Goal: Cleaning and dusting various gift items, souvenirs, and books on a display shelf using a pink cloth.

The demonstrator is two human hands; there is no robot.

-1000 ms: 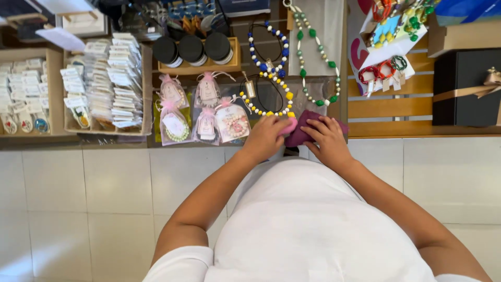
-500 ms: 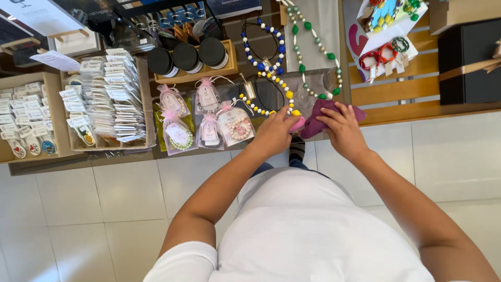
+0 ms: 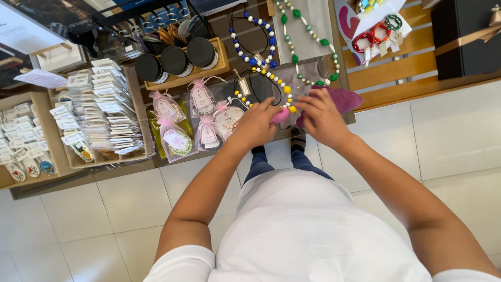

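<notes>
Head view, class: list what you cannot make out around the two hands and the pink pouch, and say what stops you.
- Pink pouch: near end hidden in the head view under the right hand and left hand.
- Fingertips of both hands: curled under, so the grip is unclear.
- Yellow bead necklace: lower end disappears behind the left hand.
- Tags on the small gift bags: too small to read.
- Black box: cut off by the right edge.

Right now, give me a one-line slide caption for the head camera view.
Both hands, left hand and right hand, pinch a purple felt pouch beside a yellow-and-white beaded necklace on a wooden display table.
</notes>
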